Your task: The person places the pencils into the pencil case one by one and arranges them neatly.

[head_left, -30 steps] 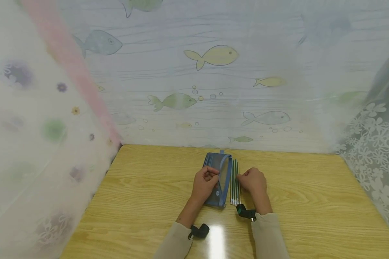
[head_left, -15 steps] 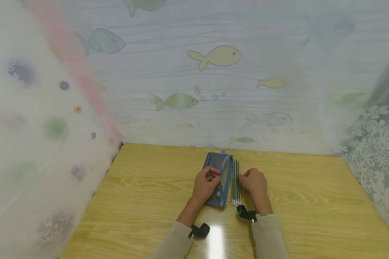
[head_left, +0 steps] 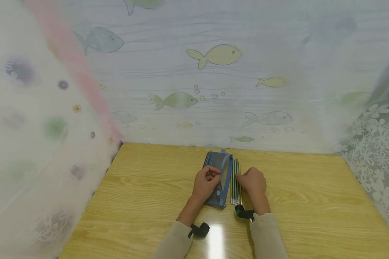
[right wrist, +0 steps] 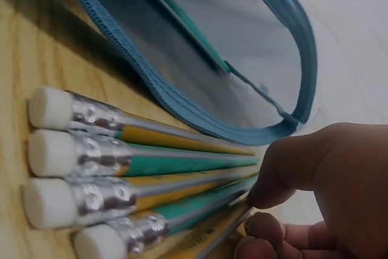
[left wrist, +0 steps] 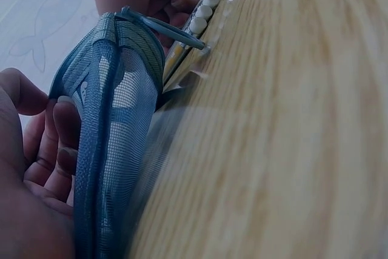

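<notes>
Pouch (head_left: pixel 228 178), blue mesh, on table (head_left: pixel 142 187), mouth gaping toward pencils (head_left: pixel 234 187); green stick (right wrist: pixel 188 25) seen inside through opening
Left hand (head_left: pixel 206 183) pinching pouch's edge, fingers curled
Right hand (head_left: pixel 253 182) pinching outermost pencil (right wrist: pixel 209 238), one farthest from pouch, between thumb and finger
Pencils in row just beside pouch, yellow and green barrels, white erasers (right wrist: pixel 54 203) toward person
Sleeves (head_left: pixel 268 235) beige; black camera (head_left: pixel 200 230) on each wrist
</notes>
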{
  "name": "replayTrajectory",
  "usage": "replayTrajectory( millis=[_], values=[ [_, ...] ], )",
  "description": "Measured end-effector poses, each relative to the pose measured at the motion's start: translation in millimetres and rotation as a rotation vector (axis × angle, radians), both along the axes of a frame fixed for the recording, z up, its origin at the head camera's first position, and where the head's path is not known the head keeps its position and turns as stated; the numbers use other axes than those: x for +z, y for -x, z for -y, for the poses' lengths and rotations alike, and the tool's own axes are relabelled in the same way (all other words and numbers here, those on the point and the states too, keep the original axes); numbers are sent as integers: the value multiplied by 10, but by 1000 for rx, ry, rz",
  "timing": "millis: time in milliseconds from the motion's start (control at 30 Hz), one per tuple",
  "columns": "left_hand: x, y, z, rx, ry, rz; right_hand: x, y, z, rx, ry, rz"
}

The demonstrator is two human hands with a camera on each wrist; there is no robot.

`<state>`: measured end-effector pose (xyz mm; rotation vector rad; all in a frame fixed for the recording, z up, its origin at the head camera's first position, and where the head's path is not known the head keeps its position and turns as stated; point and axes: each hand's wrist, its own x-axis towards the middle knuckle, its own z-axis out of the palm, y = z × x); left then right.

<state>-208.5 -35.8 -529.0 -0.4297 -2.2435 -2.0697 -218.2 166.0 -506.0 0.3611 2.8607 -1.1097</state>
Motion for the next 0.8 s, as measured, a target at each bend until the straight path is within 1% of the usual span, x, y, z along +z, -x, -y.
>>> replayTrajectory(
  millis=[167, 367, 467, 633, 700, 800],
  values=[
    [-17, 2, -4, 8, -12, 4, -9, 14, 40, -15, -33, 29],
    [-8, -3, -35, 33, 15, -11, 5, 10, 72, -47, -46, 21],
    [66, -37, -47, 35, 17, -16, 9, 9, 88, -57, -58, 14],
    [260, -148, -47, 31, -2, -37, -1, 20, 107, -65, -70, 7],
    [289, -168, -45, 31, -7, -43, -10, 23, 104, -64, -70, 0],
    [288, -168, -44, 30, -8, -49, -20, 26, 92, -57, -64, -17]
  ],
)
